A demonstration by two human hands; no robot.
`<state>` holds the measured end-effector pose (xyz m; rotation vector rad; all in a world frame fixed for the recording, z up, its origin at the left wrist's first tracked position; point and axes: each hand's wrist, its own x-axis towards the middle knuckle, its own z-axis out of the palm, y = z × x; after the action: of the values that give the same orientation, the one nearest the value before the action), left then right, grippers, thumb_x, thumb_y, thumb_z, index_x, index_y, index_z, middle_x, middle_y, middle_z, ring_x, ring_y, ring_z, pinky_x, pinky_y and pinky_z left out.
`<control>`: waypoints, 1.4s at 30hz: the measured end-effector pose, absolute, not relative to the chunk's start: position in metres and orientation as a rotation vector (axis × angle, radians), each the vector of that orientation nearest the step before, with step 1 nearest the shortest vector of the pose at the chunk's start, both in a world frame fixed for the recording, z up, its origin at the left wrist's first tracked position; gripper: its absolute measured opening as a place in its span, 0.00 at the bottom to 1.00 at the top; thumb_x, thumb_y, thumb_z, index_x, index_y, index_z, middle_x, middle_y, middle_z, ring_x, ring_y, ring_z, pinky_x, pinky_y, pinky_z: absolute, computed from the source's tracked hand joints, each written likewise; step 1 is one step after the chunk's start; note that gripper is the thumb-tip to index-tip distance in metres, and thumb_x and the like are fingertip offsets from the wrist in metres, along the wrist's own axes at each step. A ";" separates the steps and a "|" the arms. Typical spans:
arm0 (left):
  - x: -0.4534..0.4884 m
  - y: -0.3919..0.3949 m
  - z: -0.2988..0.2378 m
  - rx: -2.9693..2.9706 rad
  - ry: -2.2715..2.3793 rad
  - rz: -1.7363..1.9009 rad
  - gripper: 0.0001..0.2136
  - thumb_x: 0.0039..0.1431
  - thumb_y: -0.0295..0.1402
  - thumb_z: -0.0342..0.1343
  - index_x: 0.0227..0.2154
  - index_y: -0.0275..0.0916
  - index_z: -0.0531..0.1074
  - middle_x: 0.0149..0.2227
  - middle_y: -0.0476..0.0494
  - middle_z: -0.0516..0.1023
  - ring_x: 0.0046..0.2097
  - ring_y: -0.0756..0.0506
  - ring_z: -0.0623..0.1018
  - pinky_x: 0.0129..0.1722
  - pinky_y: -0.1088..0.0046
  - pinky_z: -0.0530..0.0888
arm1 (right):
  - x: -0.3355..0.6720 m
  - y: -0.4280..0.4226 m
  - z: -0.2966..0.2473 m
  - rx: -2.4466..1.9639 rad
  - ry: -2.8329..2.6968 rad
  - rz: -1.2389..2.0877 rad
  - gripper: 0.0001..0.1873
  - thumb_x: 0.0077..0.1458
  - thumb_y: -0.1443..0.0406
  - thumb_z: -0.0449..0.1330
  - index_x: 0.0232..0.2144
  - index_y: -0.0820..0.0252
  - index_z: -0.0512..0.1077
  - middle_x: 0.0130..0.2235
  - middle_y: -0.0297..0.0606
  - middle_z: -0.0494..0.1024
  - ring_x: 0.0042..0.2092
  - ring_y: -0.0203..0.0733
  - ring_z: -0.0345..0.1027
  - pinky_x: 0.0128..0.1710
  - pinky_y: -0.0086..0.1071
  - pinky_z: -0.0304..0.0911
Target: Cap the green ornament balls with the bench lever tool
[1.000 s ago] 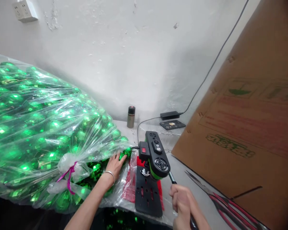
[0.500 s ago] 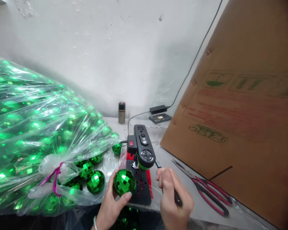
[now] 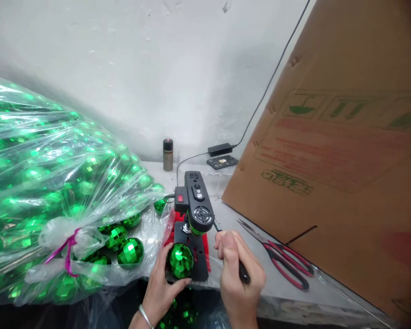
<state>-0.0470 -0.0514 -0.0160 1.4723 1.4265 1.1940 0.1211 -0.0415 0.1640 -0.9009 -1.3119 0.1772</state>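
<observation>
A shiny green mirrored ball ornament (image 3: pixel 181 261) is gripped between the thumb and fingers of my left hand (image 3: pixel 161 279). It sits over the front of the black base plate (image 3: pixel 201 269) of a small bench drill press (image 3: pixel 199 203). My right hand (image 3: pixel 239 269) is wrapped round the press's lever, whose black handle (image 3: pixel 244 273) pokes out below the fist. The drill's tip is hidden under its head. Red material (image 3: pixel 206 256) shows beneath the base plate.
To the left lies a big clear bag (image 3: pixel 85 160) of green balls, tied with purple string (image 3: pixel 68 251); several loose balls (image 3: pixel 130 251) lie beside it. Red-handled scissors (image 3: pixel 287 262) and a large carton (image 3: pixel 311 137) are on the right. A spray can (image 3: pixel 168 155), power adapter (image 3: pixel 220 149) and phone (image 3: pixel 222 161) stand behind.
The view has shifted slightly. My left hand has turned the ball and settled it lower against the base plate, its thumb now at the ball's underside. My right hand keeps its hold on the lever.
</observation>
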 end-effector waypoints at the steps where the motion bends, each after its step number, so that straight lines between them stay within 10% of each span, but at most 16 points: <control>1: -0.048 -0.054 -0.017 1.474 1.434 1.195 0.39 0.50 0.39 0.75 0.66 0.42 0.71 0.69 0.29 0.77 0.72 0.22 0.74 0.74 0.34 0.68 | 0.121 -0.042 0.163 -0.909 -1.308 0.182 0.20 0.76 0.72 0.53 0.28 0.54 0.64 0.27 0.26 0.66 0.27 0.31 0.63 0.31 0.26 0.61; 14: -0.038 -0.019 0.015 1.033 1.364 1.305 0.41 0.62 0.66 0.59 0.66 0.39 0.71 0.71 0.32 0.75 0.77 0.29 0.67 0.79 0.49 0.61 | 0.120 -0.041 0.166 -0.909 -1.314 0.176 0.20 0.75 0.72 0.53 0.27 0.54 0.62 0.27 0.26 0.65 0.27 0.31 0.62 0.30 0.26 0.60; 27: -0.018 -0.010 -0.026 1.418 1.549 1.313 0.38 0.52 0.50 0.73 0.64 0.41 0.72 0.65 0.29 0.79 0.70 0.23 0.75 0.73 0.34 0.66 | 0.121 -0.045 0.165 -0.904 -1.353 0.162 0.18 0.74 0.74 0.52 0.30 0.53 0.61 0.28 0.26 0.64 0.29 0.31 0.62 0.30 0.24 0.61; 42: -0.006 -0.004 -0.028 1.371 1.329 1.276 0.40 0.40 0.40 0.77 0.59 0.40 0.71 0.62 0.31 0.80 0.67 0.24 0.78 0.71 0.38 0.72 | 0.123 -0.048 0.157 -0.897 -1.360 0.136 0.17 0.74 0.74 0.52 0.32 0.55 0.67 0.29 0.30 0.69 0.29 0.33 0.67 0.30 0.27 0.65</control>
<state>-0.0056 -0.0041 -0.0276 1.3705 1.3293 1.2759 0.1226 -0.0480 0.1567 -0.8965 -1.3599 0.1355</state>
